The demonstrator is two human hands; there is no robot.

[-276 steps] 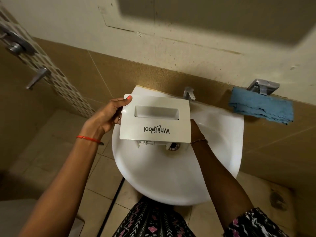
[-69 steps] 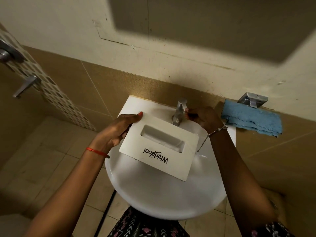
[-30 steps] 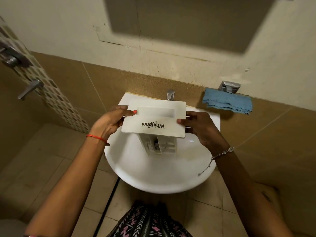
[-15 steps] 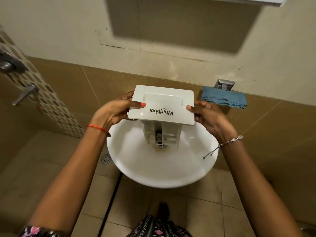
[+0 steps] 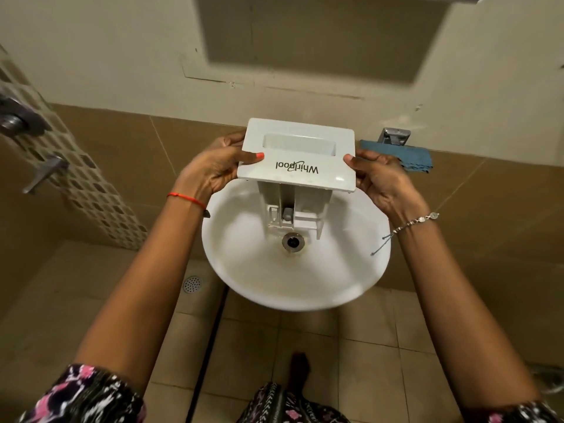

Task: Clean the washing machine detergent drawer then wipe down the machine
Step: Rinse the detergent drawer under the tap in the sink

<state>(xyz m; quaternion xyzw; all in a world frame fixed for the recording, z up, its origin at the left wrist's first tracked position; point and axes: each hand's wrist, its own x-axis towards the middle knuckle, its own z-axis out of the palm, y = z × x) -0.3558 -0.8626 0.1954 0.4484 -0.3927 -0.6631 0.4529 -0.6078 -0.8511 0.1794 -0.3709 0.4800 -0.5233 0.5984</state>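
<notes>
The white detergent drawer point(image 5: 297, 155) hangs upright above the white sink point(image 5: 253, 270), its front panel facing me with the brand name upside down. Its compartment body points down toward the drain point(image 5: 293, 241). My left hand point(image 5: 213, 169) grips the panel's left edge, thumb on the face. My right hand point(image 5: 378, 175) grips the right edge. The tap is hidden behind the drawer. A blue cloth point(image 5: 406, 158) lies on the tile ledge to the right, just beyond my right hand.
A metal wall fitting point(image 5: 393, 137) sits above the cloth. Shower valves point(image 5: 45, 172) stick out of the mosaic strip on the left wall. A floor drain point(image 5: 192, 283) lies left of the sink. My foot point(image 5: 300, 369) stands on the tiled floor below the basin.
My right hand left the tap and took the drawer's right edge. Both hands turned the drawer vertical and lifted it higher above the basin.
</notes>
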